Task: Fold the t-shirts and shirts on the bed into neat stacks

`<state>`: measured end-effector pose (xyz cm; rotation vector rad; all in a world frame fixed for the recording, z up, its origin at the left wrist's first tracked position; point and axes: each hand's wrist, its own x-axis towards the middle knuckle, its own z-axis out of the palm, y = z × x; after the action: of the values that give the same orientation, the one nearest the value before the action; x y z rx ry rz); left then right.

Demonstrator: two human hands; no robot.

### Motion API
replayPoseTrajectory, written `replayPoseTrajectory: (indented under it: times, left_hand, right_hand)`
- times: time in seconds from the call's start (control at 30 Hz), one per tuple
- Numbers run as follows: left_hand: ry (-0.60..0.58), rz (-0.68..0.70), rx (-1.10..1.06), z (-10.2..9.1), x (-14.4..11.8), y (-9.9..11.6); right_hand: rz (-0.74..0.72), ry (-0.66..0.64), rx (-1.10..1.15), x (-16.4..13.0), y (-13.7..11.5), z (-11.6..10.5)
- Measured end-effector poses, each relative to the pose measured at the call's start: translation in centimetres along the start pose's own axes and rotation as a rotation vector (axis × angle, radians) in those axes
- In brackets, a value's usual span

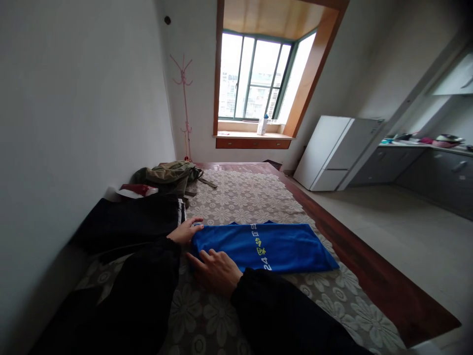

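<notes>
Your blue shirt (pixel 264 246) lies folded into a long strip on the floral bed cover (pixel 244 197). Its long axis runs left to right across your view. Yellow print crosses its middle: you can read "24", the other characters are not legible. Your left hand (pixel 185 230) rests flat on the shirt's left end, fingers spread. Your right hand (pixel 216 268) presses its near left edge, fingers loosely curled, gripping nothing. Dark clothes (pixel 136 222) lie just beside.

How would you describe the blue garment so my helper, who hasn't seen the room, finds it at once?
On the bed's floral cover, below the window, lies a folded blue shirt under both hands. Unlike the dark clothes and olive pile nearby, it is bright blue with yellow and white print.
</notes>
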<state>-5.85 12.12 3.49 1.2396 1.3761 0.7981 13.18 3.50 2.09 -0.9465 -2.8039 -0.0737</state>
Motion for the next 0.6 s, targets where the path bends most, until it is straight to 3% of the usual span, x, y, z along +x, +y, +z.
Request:
replayPoseTrajectory:
  times: [0.1,0.2,0.3,0.43,0.5,0.6]
  left_hand:
    - [-0.049,-0.091,-0.031,0.1,-0.5,0.4]
    - [-0.075,-0.121,-0.080,0.3,-0.9,0.5]
    - [-0.073,-0.122,-0.154,0.6,-0.9,0.6]
    - [0.018,-0.059,-0.299,0.9,-0.3,0.4]
    - [0.073,-0.030,-0.364,1.0,0.0,0.2]
    - [0.086,-0.049,-0.416,1.5,0.2,-0.3]
  right_hand:
    - [0.018,-0.006,0.054,-0.2,0.3,0.2]
    - [0.131,0.060,0.286,-0.2,1.1,0.8]
    - [0.335,0.254,0.665,-0.2,2.3,1.5]
    - [0.599,0.592,1.105,0.1,4.1,2.1]
    - [0.708,0.723,1.200,0.1,4.9,2.4]
    - [0.840,0.801,1.241,0.0,5.9,2.7]
